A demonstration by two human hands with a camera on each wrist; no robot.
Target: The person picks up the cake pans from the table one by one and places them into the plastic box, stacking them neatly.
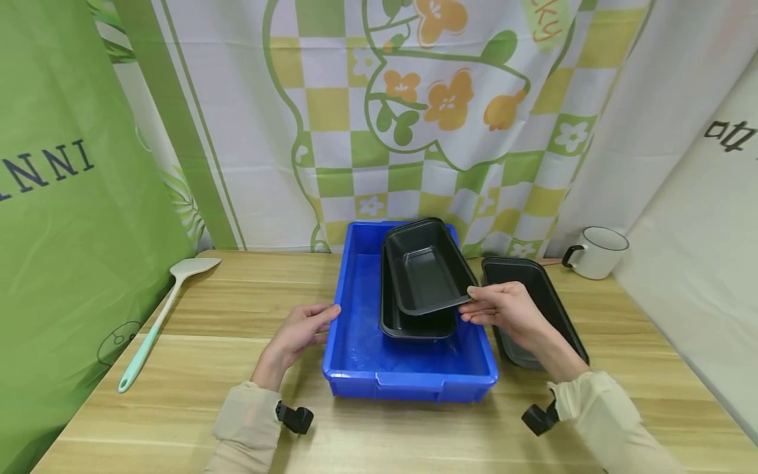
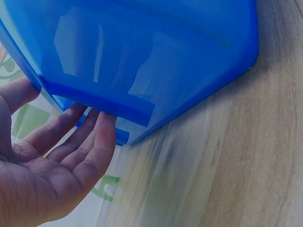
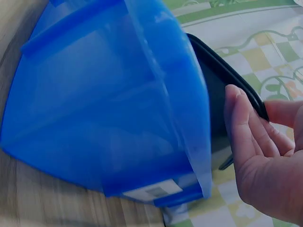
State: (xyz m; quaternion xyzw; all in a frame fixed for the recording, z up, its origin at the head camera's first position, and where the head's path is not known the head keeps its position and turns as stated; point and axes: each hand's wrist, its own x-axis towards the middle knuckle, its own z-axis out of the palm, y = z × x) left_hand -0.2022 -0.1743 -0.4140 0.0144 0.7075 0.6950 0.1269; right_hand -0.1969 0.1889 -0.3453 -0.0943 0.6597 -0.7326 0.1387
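A blue plastic bin (image 1: 358,316) stands on the table in front of me. My left hand (image 1: 299,332) holds its left side, thumb at the rim and fingertips under the lip, as the left wrist view shows. My right hand (image 1: 506,313) pinches the near right corner of a black loaf pan (image 1: 423,270), thumb above the rim and fingers below. That pan is tilted over another black loaf pan (image 1: 414,329) in the bin, covering most of it. In the right wrist view, the bin wall (image 3: 109,104) hides much of the held pan (image 3: 213,90).
Right of the bin, a third black pan (image 1: 533,289) lies on the table, partly behind my right forearm. A white mug (image 1: 601,253) with a black handle stands at the back right. A spatula (image 1: 156,322) lies at the left. Curtains (image 1: 249,131) border the table.
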